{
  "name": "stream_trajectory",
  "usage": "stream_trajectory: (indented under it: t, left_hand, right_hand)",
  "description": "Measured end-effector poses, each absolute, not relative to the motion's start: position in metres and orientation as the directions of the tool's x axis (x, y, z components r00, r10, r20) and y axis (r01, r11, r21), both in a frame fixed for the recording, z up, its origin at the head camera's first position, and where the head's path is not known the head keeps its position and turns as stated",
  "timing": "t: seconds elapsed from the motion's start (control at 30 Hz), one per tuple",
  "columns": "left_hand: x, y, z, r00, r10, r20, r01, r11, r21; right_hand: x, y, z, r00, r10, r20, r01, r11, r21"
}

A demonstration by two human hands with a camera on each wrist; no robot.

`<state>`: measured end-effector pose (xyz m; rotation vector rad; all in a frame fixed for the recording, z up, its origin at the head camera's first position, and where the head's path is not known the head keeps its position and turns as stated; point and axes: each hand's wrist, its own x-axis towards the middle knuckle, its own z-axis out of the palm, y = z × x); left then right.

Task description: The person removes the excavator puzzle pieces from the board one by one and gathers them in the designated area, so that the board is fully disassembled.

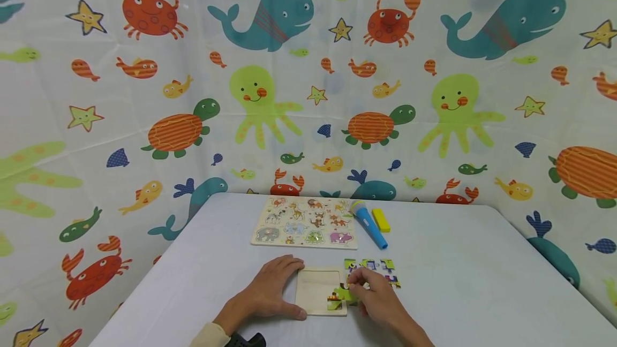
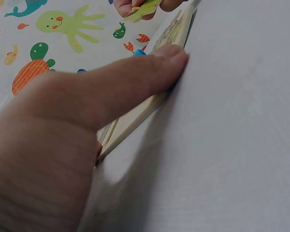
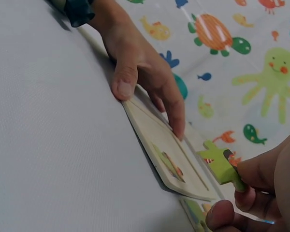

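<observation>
A shallow square wooden puzzle tray (image 1: 313,285) lies flat on the table. My left hand (image 1: 270,289) holds its left side, thumb at the near corner and fingers at the far corner. In the tray's near right corner sits one puzzle piece (image 1: 333,303). My right hand (image 1: 380,292) pinches a green jigsaw piece (image 3: 217,164) between thumb and fingers, raised above the tray's right side. Beyond that hand, several loose jigsaw pieces (image 1: 388,264) lie beside the tray, partly hidden by it. The left wrist view mostly shows the thumb (image 2: 135,79) against the tray's edge.
Behind the tray lies an animal peg board (image 1: 303,224). Right of it are a blue toy microphone (image 1: 371,226) and a yellow block (image 1: 381,220). A white cloth covers the table (image 1: 482,277), and a sea-animal curtain (image 1: 308,149) hangs at its back edge.
</observation>
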<state>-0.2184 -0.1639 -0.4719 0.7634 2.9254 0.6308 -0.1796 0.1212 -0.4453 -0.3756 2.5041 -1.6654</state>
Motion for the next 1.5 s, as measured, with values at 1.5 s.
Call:
stream_trajectory:
  t: [1.5]
  left_hand:
    - [-0.217, -0.165, -0.469, -0.877, 0.478, 0.048, 0.455, 0.793, 0.406]
  right_hand:
    - [-0.185, 0.163, -0.448, -0.999, -0.025, -0.021, 0.002, 0.572, -0.82]
